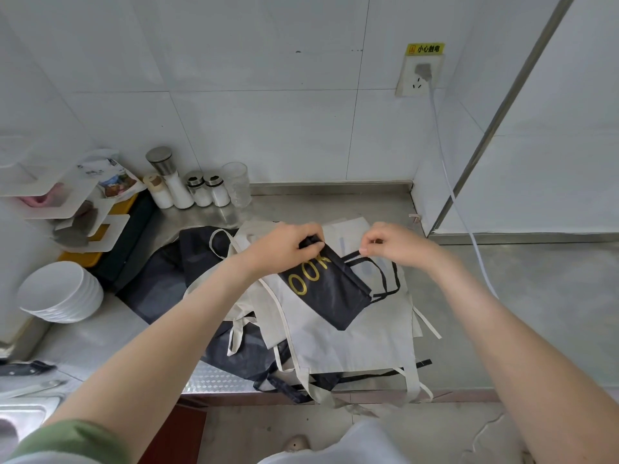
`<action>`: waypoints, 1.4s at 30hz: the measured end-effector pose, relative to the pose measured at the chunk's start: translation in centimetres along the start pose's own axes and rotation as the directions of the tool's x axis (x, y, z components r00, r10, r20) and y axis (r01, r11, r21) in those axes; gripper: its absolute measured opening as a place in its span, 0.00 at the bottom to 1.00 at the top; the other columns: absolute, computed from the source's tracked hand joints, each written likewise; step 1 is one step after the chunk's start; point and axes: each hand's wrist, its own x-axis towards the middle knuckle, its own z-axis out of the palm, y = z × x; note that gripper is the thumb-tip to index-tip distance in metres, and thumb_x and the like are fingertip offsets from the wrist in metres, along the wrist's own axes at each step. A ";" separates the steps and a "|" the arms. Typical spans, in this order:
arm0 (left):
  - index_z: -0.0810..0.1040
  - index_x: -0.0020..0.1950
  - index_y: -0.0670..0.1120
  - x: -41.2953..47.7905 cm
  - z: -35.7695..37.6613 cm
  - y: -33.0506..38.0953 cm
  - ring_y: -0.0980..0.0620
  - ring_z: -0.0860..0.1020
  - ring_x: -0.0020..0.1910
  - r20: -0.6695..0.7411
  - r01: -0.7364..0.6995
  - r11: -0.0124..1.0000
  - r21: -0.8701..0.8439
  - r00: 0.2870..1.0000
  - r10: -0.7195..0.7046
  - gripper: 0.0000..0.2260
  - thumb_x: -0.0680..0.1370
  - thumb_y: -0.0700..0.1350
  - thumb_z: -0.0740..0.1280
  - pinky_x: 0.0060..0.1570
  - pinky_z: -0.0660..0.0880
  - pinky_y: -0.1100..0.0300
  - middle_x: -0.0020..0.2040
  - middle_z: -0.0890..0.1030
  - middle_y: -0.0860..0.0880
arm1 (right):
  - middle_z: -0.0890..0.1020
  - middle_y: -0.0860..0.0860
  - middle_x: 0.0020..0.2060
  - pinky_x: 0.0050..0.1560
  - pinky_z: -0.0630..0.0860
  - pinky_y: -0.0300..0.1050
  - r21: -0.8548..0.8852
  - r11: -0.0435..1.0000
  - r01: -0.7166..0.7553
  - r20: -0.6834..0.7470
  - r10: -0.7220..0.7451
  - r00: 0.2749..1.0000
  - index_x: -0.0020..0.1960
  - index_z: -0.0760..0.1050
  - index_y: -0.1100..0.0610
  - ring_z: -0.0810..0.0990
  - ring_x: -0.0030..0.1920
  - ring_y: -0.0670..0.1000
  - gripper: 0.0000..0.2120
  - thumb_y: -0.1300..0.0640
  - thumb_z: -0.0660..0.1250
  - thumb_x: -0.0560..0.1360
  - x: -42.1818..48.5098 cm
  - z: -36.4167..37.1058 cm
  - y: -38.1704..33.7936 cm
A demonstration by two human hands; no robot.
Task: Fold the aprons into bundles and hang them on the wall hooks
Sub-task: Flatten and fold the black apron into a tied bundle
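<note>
A black apron (330,291) with yellow lettering is folded into a narrow bundle and lies tilted over a beige apron (351,333) on the steel counter. My left hand (284,247) grips the bundle's top end. My right hand (395,244) pinches a black strap (385,276) that loops out from the bundle's right side. Another black apron (160,279) and a second beige one (241,242) lie crumpled underneath, to the left. No wall hooks are in view.
A stack of white bowls (62,293) sits at the left. Several seasoning jars (187,189) and a glass (236,182) stand against the tiled wall. A white rack (70,209) is at far left. A socket with a white cable (420,77) is at upper right.
</note>
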 end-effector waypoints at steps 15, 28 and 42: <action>0.78 0.47 0.47 0.5 0.2 0.6 0.63 0.74 0.35 -0.104 0.059 0.968 -0.243 0.991 -0.087 0.03 0.80 0.42 0.65 0.39 0.70 0.71 0.38 0.78 0.54 | 0.79 0.55 0.60 0.65 0.73 0.50 0.689 0.712 -0.134 0.157 0.034 0.987 0.66 0.71 0.54 0.79 0.59 0.53 0.14 0.55 0.60 0.81 0.2 3.0 -1.9; 0.73 0.55 0.42 1.3 2.2 0.7 0.44 0.77 0.45 0.051 0.088 0.989 0.122 0.994 -0.095 0.07 0.81 0.43 0.60 0.41 0.68 0.56 0.43 0.78 0.45 | 0.74 0.47 0.35 0.33 0.66 0.37 -0.048 0.999 0.003 0.103 0.002 0.995 0.53 0.72 0.52 0.73 0.36 0.47 0.07 0.61 0.59 0.78 0.5 0.7 -5.1; 0.69 0.48 0.44 4.5 0.5 1.6 0.47 0.73 0.43 -0.048 0.460 0.424 -0.780 0.632 -0.774 0.02 0.80 0.40 0.58 0.34 0.72 0.58 0.50 0.73 0.43 | 0.68 0.52 0.69 0.65 0.64 0.46 -0.380 0.919 0.102 -0.218 -0.197 0.956 0.76 0.58 0.57 0.64 0.66 0.53 0.32 0.51 0.66 0.76 0.1 4.1 -5.0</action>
